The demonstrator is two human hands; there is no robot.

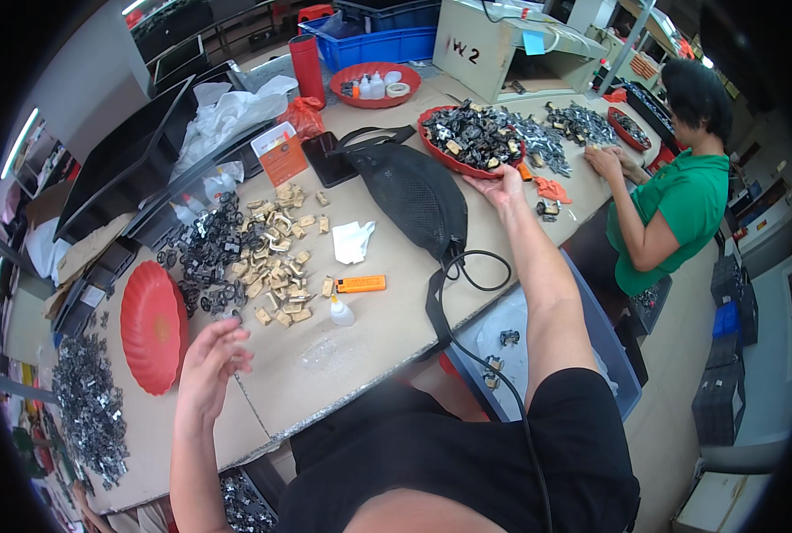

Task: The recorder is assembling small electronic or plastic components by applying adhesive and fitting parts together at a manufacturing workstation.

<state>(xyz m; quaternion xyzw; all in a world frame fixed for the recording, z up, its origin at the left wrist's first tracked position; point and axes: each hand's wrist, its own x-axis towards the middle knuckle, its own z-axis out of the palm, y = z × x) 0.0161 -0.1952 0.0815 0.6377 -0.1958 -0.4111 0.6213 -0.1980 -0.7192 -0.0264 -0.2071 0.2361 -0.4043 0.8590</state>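
My right hand (500, 191) reaches far out to the right. Its fingers are under the near rim of a red plastic bowl (449, 161), heaped with dark metal parts (476, 133) and a few tan pieces. My left hand (214, 357) hovers over the table's left part, fingers loosely bent and apart, with nothing in them. Beside it an empty red scalloped bowl (154, 329) is tipped up against the pile of black parts (209, 244). A heap of tan blocks (276, 253) lies to the right of that pile.
An orange lighter (360, 284), a small squeeze bottle (341, 312) and a crumpled tissue (352, 242) lie mid-table. Behind are a black mesh bag (414, 195) and a phone (329, 160). A blue-grey bin (622, 364) stands below the edge. At right works a person in green (680, 195).
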